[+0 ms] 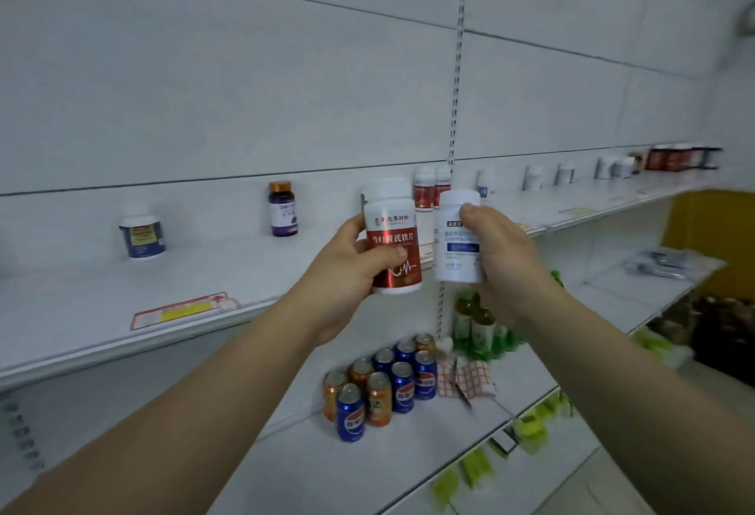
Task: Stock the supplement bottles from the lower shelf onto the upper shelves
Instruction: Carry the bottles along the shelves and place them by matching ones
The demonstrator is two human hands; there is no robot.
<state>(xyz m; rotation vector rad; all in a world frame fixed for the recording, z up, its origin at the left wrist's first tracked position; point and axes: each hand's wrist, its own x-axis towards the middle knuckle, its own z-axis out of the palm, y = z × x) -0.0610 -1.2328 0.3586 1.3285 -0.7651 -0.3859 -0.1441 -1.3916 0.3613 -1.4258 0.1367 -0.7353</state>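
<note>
Both hands are up in front of the upper shelf (81, 310), one bottle each, labels turned toward the camera. My guess is that's so I can check which product goes where before setting them down.

My left hand (347, 265) is wrapped round the red-and-white bottle (394, 240), thumb across the label and fingers behind. The right hand (502, 253) grips the white bottle (455, 240) from the side, thumb up near the cap. Both bottles are upright, just beside each other, level with the shelf's front edge and not on it yet.

Labels: the red one reads 湖北李时珍 on top, and the big characters look like 当归黄芪铁片, with a heartbeat line under them. The white one has a blue band, but the text is too blurry to read.

Two red-label bottles (431, 187) that look like a match stand at the back of the shelf right behind my hands, so that's probably where the red one goes. Further left along the back are a purple bottle (282, 210) and a blue-label bottle (142, 234), well apart. There's a price tag (184, 310) on the front edge.

The lower shelf (327, 473) has soda cans (380, 388), Pepsi-looking blue ones among them.
</note>
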